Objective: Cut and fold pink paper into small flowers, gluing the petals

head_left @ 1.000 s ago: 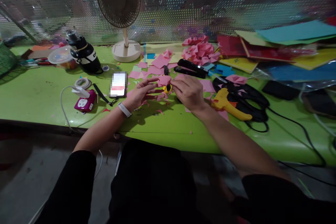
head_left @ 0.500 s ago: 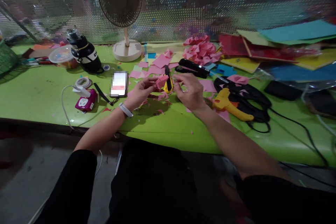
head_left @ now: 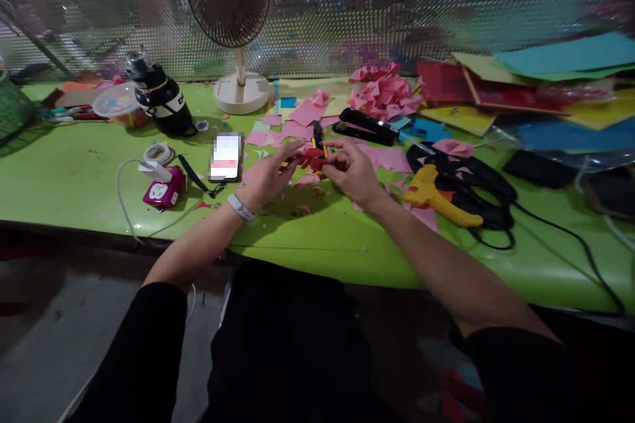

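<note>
My left hand [head_left: 268,175] and my right hand [head_left: 351,168] meet over the green table [head_left: 74,185], both pinching a small folded pink paper piece [head_left: 311,157] between their fingertips. A yellow and black utility knife [head_left: 317,139] lies on the table just behind the paper. Loose pink paper squares and scraps [head_left: 302,114] are scattered around both hands. A white band sits on my left wrist.
A phone [head_left: 225,157] lies left of my hands, a black stapler [head_left: 366,126] behind them, a yellow glue gun [head_left: 439,197] with black cables to the right. A fan [head_left: 233,26], black bottle [head_left: 161,96], pile of folded pink pieces [head_left: 384,91] and coloured sheets [head_left: 546,79] stand farther back.
My hands came apart half a second ago with the pink paper in the left, then closed together again on it, slightly farther from me.
</note>
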Tool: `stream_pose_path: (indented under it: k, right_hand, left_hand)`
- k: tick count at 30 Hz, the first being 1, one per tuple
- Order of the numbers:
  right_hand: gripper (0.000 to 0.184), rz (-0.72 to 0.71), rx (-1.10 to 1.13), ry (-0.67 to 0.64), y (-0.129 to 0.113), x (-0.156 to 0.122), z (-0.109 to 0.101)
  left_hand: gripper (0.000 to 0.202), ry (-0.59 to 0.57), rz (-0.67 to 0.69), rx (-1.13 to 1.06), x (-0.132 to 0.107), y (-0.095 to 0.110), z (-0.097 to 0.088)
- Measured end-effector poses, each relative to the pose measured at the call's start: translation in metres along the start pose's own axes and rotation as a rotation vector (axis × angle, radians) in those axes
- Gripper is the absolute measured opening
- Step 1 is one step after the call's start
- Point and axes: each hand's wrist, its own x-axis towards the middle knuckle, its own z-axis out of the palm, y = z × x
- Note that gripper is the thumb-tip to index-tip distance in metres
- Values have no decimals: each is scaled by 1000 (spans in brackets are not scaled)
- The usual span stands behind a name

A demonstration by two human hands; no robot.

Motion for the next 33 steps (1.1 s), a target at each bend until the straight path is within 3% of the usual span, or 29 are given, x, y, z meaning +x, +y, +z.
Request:
stream_pose_path:
  k: [4,8,18,24,28,33]
  right_hand:
    - [49,-41,-81,-12,-8,-3,-1]
    - [51,-78,-167,-38,-11,-5,-2]
    - [56,-37,-93,-115,-14,-8,2]
    - [55,-8,-15,-25,-1,-3,3]
    - [36,90,113,-61,5,1,2]
    - [23,10,106,-4,2,0,6]
  left_hand:
    - [48,-78,-139,-255,1,-1,3]
    - [35,-142,-250,-366,3,-1,6]
    - [41,-76,-52,-16,-2,-8,8]
    - [40,-33,-48,28,-1,-8,7]
    - [37,-11,-22,106,-2,-5,6]
    - [37,-12,22,180,-4,-2,6]
